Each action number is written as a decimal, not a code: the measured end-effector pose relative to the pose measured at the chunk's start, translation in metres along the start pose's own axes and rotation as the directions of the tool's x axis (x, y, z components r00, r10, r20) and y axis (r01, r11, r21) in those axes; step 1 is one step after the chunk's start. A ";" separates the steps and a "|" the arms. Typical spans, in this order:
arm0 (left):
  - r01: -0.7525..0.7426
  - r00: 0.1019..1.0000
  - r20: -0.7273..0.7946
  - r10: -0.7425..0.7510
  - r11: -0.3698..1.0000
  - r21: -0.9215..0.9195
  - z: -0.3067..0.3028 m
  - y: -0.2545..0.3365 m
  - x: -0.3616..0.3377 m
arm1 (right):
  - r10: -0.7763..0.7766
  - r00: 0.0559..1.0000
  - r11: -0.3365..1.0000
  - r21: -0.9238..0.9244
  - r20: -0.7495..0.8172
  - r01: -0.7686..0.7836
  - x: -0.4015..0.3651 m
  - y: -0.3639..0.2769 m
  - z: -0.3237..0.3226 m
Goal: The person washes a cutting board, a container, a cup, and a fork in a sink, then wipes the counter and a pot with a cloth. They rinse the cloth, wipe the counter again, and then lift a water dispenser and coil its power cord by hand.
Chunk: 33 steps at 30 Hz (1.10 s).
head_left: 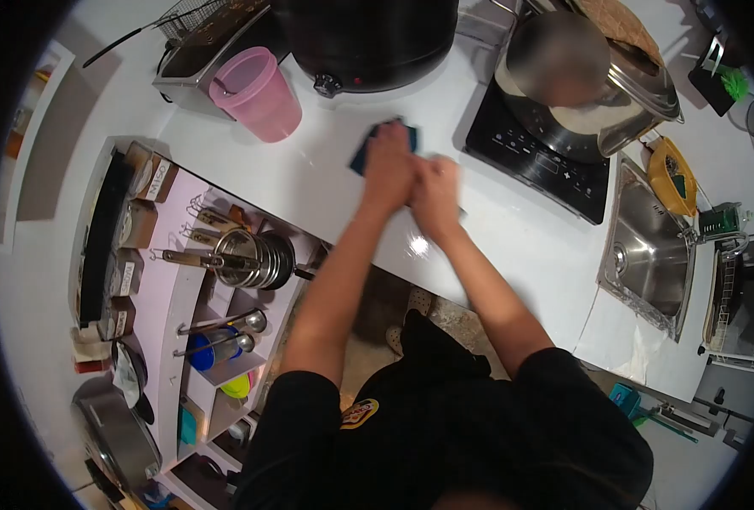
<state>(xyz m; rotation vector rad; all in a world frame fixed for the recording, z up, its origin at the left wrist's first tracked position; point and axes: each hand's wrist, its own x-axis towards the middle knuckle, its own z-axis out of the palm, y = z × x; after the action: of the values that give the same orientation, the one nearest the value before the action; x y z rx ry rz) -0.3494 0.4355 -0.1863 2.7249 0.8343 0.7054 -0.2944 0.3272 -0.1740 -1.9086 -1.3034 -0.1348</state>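
Note:
My left hand point(387, 166) presses a dark blue-green cloth point(360, 159) onto the white countertop point(326, 183). Its fingers lie over the cloth, blurred by motion, and the cloth shows on both sides of them. Right beside it, touching or nearly so, my right hand point(435, 194) is closed, with the fingers curled. A little dark material peeks out at its lower edge; I cannot make out what it is.
Left of my hands stands a pink container point(262, 98); behind them, a black cooker point(364, 42). To the right are an induction cooktop point(534, 161) with a pot point(555, 123) and a steel sink point(649, 246). Shelves point(198, 297) holding strainers point(245, 259) sit lower left.

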 end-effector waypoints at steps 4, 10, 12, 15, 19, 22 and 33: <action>-0.227 0.952 0.165 0.259 0.955 -0.189 -0.010 0.082 -0.032 | 0.126 0.989 0.984 -0.120 -0.082 -0.135 -0.061 0.014 -0.063; 0.033 0.978 0.208 -0.026 0.999 -0.033 -0.039 0.046 -0.043 | 0.020 0.998 0.997 -0.079 0.068 -0.014 -0.049 -0.011 -0.045; -0.009 0.994 0.107 0.008 1.000 0.008 -0.021 0.020 0.002 | 0.079 0.990 0.991 -0.114 0.119 -0.065 -0.007 -0.014 -0.026; -0.138 0.980 0.132 0.150 0.986 -0.094 0.032 0.001 0.090 | 0.256 0.965 0.958 -0.142 0.047 -0.248 0.036 0.001 -0.004; -0.135 0.985 0.094 0.143 0.987 -0.086 0.093 0.022 0.191 | 0.215 0.976 0.956 -0.197 -0.032 -0.217 0.040 0.001 0.007; -0.049 0.999 -0.005 0.049 0.998 -0.037 0.133 0.039 0.254 | 0.315 0.948 0.944 -0.089 -0.050 -0.319 0.030 -0.010 0.002; -0.568 0.751 0.135 0.647 0.736 -0.367 0.126 0.029 0.250 | 0.426 0.902 0.902 -0.040 -0.078 -0.429 -0.009 -0.019 -0.035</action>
<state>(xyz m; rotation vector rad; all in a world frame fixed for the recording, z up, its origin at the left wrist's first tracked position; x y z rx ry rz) -0.0907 0.5479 -0.1902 2.6923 -0.2601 0.5037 -0.3024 0.3003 -0.1438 -2.1725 -0.8150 -0.0093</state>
